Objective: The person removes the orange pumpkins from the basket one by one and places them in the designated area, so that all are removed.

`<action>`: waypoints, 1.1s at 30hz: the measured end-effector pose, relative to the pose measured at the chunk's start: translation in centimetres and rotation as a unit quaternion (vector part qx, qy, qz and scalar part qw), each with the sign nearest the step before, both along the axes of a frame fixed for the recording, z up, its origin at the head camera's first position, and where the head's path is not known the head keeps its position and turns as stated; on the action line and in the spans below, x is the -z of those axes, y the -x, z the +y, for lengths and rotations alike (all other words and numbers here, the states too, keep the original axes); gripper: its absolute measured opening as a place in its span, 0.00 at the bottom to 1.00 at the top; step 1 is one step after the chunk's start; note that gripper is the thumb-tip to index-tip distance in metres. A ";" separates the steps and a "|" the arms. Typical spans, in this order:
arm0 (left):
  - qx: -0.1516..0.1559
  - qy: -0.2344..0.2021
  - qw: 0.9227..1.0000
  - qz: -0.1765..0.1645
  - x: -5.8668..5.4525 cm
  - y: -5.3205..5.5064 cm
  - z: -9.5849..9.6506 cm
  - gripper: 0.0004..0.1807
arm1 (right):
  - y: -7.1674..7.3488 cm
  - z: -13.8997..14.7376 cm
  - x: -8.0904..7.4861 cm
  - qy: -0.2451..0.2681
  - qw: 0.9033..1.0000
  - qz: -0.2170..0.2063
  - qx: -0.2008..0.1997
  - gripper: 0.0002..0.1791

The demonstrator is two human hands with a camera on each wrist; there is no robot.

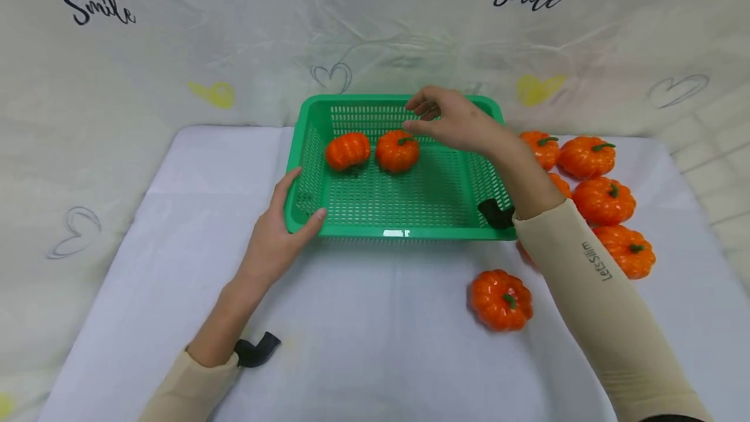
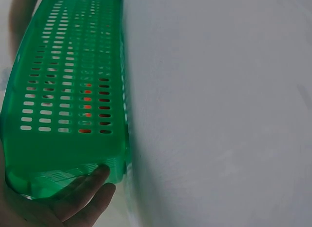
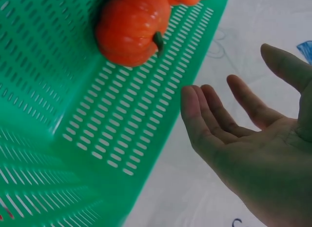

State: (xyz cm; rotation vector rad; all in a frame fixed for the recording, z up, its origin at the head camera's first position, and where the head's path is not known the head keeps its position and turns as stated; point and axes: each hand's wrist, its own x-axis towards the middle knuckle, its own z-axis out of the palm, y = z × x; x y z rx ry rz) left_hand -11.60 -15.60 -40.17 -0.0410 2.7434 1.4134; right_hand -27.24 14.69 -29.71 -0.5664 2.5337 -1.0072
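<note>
A green plastic basket (image 1: 404,213) with slotted walls stands on the table, holding two orange toy pumpkins, a left one (image 1: 348,151) and a right one (image 1: 398,151) with a green stem. My left hand (image 1: 272,239) grips the basket's front left corner, its thumb over the rim. In the left wrist view its fingers (image 2: 92,188) lie against the outer wall. Above the basket's back right part hovers my right hand (image 1: 448,119), fingers relaxed and slightly bent, holding nothing. In the right wrist view, the right pumpkin (image 3: 131,31) lies apart from that hand.
Several more orange pumpkins (image 1: 603,200) sit together right of the basket, partly behind my right forearm. One single pumpkin (image 1: 500,300) lies in front of the basket's right side. A white cloth covers the table (image 1: 375,344); a printed sheet (image 1: 410,31) hangs behind it.
</note>
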 end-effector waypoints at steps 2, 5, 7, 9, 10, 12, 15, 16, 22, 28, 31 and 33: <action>-0.001 -0.001 1.000 -0.001 0.1 -0.1 0.1 0.44 | 0.2 0.0 0.4 -0.004 1.000 -0.005 0.000 0.27; -0.002 0.002 1.000 0.002 0.2 -0.2 0.1 0.45 | 0.6 -0.2 1.1 -0.006 1.000 -0.014 -0.001 0.28; -0.002 0.003 1.000 0.003 0.3 -0.3 0.0 0.45 | 0.8 -0.3 1.6 -0.008 1.000 -0.018 0.001 0.28; -0.001 0.002 1.000 0.004 0.2 -0.3 0.0 0.45 | 1.0 -0.4 2.0 -0.013 1.000 -0.024 0.004 0.28; -0.002 0.001 1.000 0.003 0.2 -0.3 0.0 0.45 | 1.1 -0.5 2.2 -0.015 1.000 -0.026 0.005 0.28; -0.001 0.001 1.000 0.004 0.2 -0.3 0.0 0.45 | 1.3 -0.6 2.6 -0.028 0.999 -0.032 0.003 0.28; 0.002 -0.001 1.000 0.006 0.2 -0.3 0.1 0.45 | 1.5 -0.8 3.1 -0.044 0.998 -0.037 -0.007 0.29; 0.003 -0.001 1.000 0.007 0.2 -0.3 0.1 0.45 | 1.6 -0.9 3.2 -0.048 0.998 -0.036 -0.012 0.29; 0.005 0.001 1.000 0.009 0.1 0.1 0.1 0.44 | 2.0 -1.4 3.5 -0.064 0.997 -0.022 -0.040 0.32; 0.005 -0.002 1.000 0.010 0.1 0.1 0.1 0.44 | 2.5 -1.8 4.1 -0.080 0.995 -0.027 -0.056 0.35; 0.005 0.000 1.000 0.012 0.1 0.1 0.1 0.44 | 2.4 -1.9 4.4 -0.079 0.994 -0.040 -0.062 0.36; 0.004 0.002 1.000 0.010 0.1 0.1 0.1 0.44 | 2.4 -1.9 4.5 -0.081 0.994 -0.044 -0.065 0.36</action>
